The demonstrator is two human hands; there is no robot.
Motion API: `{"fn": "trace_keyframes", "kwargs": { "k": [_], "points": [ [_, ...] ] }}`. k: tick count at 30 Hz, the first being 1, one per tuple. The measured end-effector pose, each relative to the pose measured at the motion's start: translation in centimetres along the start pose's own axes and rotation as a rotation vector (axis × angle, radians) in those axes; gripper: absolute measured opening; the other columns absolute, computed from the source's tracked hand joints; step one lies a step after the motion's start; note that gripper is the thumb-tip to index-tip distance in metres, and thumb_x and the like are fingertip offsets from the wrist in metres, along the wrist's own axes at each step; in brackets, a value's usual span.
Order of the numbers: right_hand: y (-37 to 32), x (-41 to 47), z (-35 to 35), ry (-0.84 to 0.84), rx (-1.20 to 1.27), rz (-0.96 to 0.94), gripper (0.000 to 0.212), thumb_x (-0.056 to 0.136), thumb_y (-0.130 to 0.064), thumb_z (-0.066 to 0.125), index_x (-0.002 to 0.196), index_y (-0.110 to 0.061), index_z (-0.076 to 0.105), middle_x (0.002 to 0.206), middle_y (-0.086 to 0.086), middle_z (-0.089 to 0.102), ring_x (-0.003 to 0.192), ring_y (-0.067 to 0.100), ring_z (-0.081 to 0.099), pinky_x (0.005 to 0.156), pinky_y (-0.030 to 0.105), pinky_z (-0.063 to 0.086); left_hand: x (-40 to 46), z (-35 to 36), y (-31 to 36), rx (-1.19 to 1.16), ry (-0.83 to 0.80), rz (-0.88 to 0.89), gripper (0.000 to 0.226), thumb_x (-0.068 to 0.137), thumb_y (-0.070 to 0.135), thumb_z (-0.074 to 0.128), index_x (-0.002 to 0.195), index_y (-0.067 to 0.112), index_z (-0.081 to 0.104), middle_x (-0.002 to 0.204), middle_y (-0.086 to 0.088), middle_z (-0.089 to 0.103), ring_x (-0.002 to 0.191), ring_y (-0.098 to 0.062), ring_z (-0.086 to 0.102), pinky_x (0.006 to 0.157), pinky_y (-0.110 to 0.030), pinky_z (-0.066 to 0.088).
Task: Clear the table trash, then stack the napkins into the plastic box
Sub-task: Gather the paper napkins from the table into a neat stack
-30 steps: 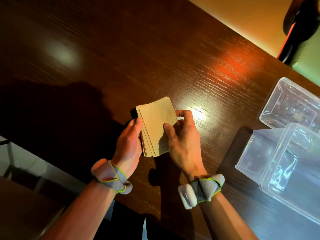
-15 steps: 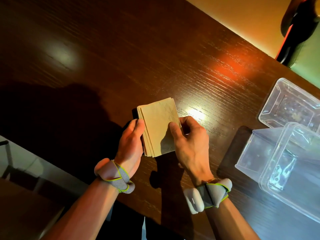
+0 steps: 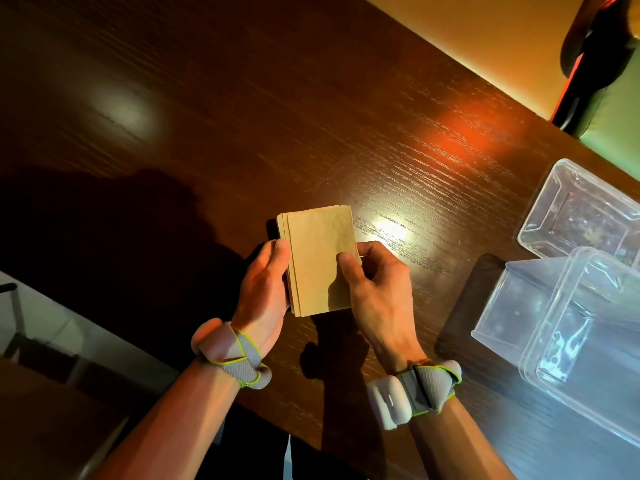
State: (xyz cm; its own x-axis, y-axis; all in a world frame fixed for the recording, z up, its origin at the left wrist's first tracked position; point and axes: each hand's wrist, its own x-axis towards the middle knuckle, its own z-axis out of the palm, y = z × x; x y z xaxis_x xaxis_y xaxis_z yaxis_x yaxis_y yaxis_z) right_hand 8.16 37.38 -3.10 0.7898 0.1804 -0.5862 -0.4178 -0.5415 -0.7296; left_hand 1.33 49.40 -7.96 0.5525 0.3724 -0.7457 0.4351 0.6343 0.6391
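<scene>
A stack of brown napkins is held just above the dark wooden table, between both hands. My left hand grips the stack's left edge, thumb on top. My right hand pinches its right edge, thumb on the top napkin and fingers curled behind. The clear plastic box lies on the table at the right, its opening turned toward the right. Its clear lid rests behind it.
The table's near edge runs diagonally below my forearms, with the floor and a chair frame at lower left. A dark chair stands beyond the table's far edge at upper right.
The napkin stack has been squared up and its edges are more even. My right hand slid from the stack's top to its right edge. Both hands shifted slightly right.
</scene>
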Motion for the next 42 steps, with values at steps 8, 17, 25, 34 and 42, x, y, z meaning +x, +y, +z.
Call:
{"fn": "trace_keyframes", "kwargs": {
  "k": [8, 17, 25, 34, 42],
  "points": [
    [0.4, 0.2, 0.5, 0.034, -0.119, -0.085, 0.026, 0.096, -0.030, 0.064, 0.121, -0.028, 0.063, 0.107, 0.000, 0.069, 0.099, 0.019, 0.065, 0.093, 0.041, 0.054, -0.2, -0.4, -0.1, 0.023, -0.031, 0.013, 0.028, 0.096, 0.049, 0.045, 0.111, 0.038, 0.065, 0.111, -0.004, 0.077, 0.104, -0.024, 0.073, 0.084, -0.047, 0.058],
    [0.5, 0.1, 1.1, 0.034, -0.280, -0.162, 0.051, 0.100, -0.034, 0.056, 0.149, -0.030, 0.043, 0.119, -0.001, 0.049, 0.115, 0.023, 0.054, 0.102, 0.050, 0.045, -0.1, -0.2, -0.2, 0.033, -0.042, 0.029, 0.032, 0.092, 0.050, 0.046, 0.113, 0.035, 0.065, 0.107, -0.001, 0.078, 0.094, -0.017, 0.075, 0.087, -0.052, 0.057],
    [0.7, 0.7, 1.0, 0.062, -0.191, -0.080, 0.052, 0.100, -0.033, 0.054, 0.149, -0.021, 0.043, 0.136, 0.001, 0.053, 0.128, 0.022, 0.050, 0.110, 0.050, 0.038, 0.0, -0.3, -0.2, 0.052, -0.038, 0.013, 0.028, 0.089, 0.054, 0.046, 0.103, 0.046, 0.069, 0.109, 0.000, 0.077, 0.102, -0.022, 0.074, 0.085, -0.050, 0.059],
    [0.5, 0.6, 1.1, -0.052, -0.220, -0.174, 0.053, 0.101, -0.032, 0.046, 0.152, -0.034, 0.035, 0.129, -0.004, 0.049, 0.125, 0.021, 0.045, 0.109, 0.055, 0.035, -0.3, 0.0, 0.2, 0.047, -0.005, 0.011, 0.029, 0.104, 0.042, 0.040, 0.123, 0.034, 0.061, 0.119, -0.005, 0.074, 0.112, -0.024, 0.070, 0.094, -0.051, 0.057],
    [0.9, 0.7, 0.7, -0.112, -0.258, -0.190, 0.061, 0.101, -0.027, 0.048, 0.156, -0.035, 0.024, 0.133, -0.004, 0.046, 0.126, 0.021, 0.044, 0.109, 0.057, 0.036, -0.4, 0.3, 0.5, 0.077, -0.061, 0.043, 0.033, 0.082, 0.044, 0.064, 0.114, 0.036, 0.067, 0.112, 0.000, 0.077, 0.103, -0.020, 0.074, 0.082, -0.043, 0.059]
  ]
}}
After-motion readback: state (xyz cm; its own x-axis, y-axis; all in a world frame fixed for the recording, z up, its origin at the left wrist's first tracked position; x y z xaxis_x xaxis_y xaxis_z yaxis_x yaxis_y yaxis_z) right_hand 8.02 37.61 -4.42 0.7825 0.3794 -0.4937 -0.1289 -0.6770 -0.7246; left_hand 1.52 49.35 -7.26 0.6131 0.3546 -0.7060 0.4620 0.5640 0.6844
